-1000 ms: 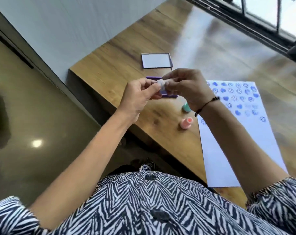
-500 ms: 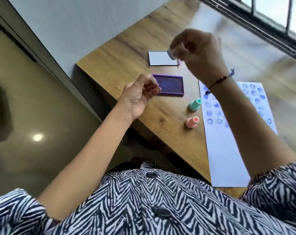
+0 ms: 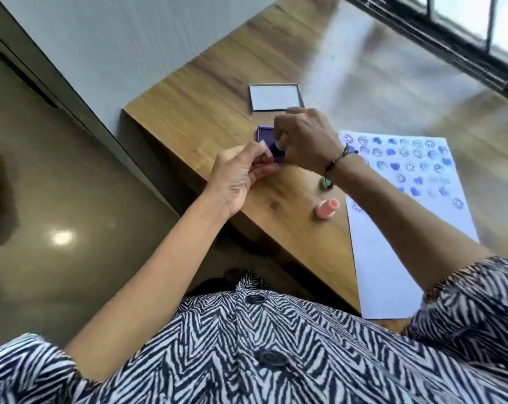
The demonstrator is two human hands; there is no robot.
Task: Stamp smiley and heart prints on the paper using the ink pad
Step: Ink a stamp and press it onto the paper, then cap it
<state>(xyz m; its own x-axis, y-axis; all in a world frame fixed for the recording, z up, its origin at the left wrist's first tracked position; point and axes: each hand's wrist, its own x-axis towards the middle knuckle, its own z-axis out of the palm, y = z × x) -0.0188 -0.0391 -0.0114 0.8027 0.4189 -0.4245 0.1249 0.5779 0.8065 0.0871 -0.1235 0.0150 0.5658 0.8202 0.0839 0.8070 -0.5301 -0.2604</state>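
My right hand (image 3: 302, 141) is closed around a small white stamp (image 3: 281, 144) and holds it down on the purple ink pad (image 3: 264, 135), most of which the hand hides. My left hand (image 3: 241, 173) hovers just left of the pad, fingers curled, pinching a small pale cap (image 3: 265, 148). The white paper (image 3: 392, 258) lies to the right, its upper part covered with blue smiley and heart prints. A teal stamp (image 3: 327, 182) and a pink stamp (image 3: 327, 208) stand on the table beside the paper.
The ink pad's lid (image 3: 274, 97) lies open-side up farther back on the wooden table (image 3: 206, 112). The table's left edge drops to a tiled floor. A window frame runs along the far right.
My right hand has come down from above the lid onto the ink pad with the stamp. My left hand has stayed near the pad.
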